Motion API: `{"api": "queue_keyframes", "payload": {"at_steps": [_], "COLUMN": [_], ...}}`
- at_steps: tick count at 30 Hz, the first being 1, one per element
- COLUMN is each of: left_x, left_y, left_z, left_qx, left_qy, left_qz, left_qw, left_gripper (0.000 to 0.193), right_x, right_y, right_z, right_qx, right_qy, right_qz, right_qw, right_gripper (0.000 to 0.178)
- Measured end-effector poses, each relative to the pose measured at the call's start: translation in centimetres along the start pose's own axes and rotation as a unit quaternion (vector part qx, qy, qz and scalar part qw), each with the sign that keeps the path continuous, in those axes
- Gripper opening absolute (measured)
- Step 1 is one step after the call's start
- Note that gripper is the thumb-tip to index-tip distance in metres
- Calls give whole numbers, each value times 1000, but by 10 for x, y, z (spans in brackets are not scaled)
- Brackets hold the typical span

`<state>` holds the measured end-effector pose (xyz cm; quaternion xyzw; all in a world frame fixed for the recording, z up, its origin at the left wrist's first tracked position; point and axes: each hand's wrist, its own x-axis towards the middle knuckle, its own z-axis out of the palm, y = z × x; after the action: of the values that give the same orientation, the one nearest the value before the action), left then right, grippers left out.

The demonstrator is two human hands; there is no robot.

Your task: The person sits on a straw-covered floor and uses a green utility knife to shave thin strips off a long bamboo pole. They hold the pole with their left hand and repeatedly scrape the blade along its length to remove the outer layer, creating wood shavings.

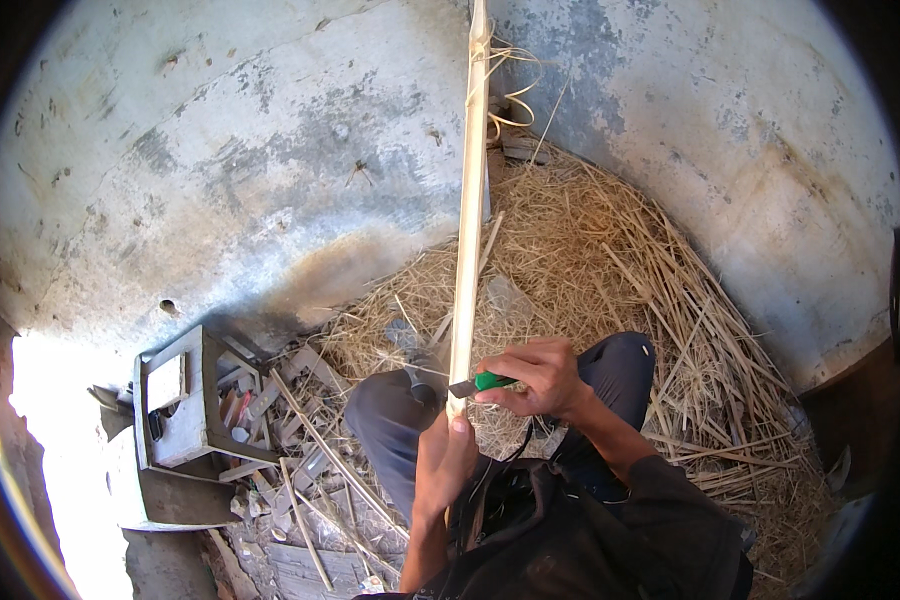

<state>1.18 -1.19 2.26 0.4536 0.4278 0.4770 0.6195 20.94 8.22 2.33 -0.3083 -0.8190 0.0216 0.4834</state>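
Observation:
A long, pale split bamboo pole (469, 200) runs from my lap up past the top of the view. My left hand (444, 455) is wrapped round its near end, thumb lying along it. In my right hand (540, 377) is a knife (488, 381) with a green handle, gripped in closed fingers. Its dark blade lies across the bamboo just above my left thumb, apparently touching it. Thin curled shavings (515, 95) hang from the pole near its far end. The pole's lower end is hidden by my left hand and clothing.
Heaped shavings and thin strips (570, 230) cover the floor ahead and to the right. A worn wooden stool (185, 400) stands on the left with a small pale block (167, 381) on it. Loose sticks (315, 430) and scraps lie beside it. Stained walls (270, 130) enclose the corner.

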Motion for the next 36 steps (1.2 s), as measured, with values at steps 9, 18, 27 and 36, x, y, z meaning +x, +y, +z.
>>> {"api": "queue_keyframes", "payload": {"at_steps": [9, 18, 27, 36], "left_x": [-2, -9, -23, -42], "left_y": [-7, -2, -13, -23], "left_z": [-4, -5, -11, -23], "left_qx": [69, 99, 143, 153], "left_qy": [17, 28, 37, 31], "left_qz": [21, -4, 3, -32], "left_qw": [997, 995, 989, 987], "left_gripper": [48, 48, 39, 42], "right_x": [2, 3, 9, 13], "right_y": [2, 0, 13, 25], "right_z": [-1, -6, -12, -17], "right_qx": [-20, -26, -14, -24], "right_qy": [26, 37, 73, 83], "right_qz": [-20, -7, 15, 32], "right_qw": [999, 999, 997, 996], "right_gripper": [34, 33, 33, 29]}}
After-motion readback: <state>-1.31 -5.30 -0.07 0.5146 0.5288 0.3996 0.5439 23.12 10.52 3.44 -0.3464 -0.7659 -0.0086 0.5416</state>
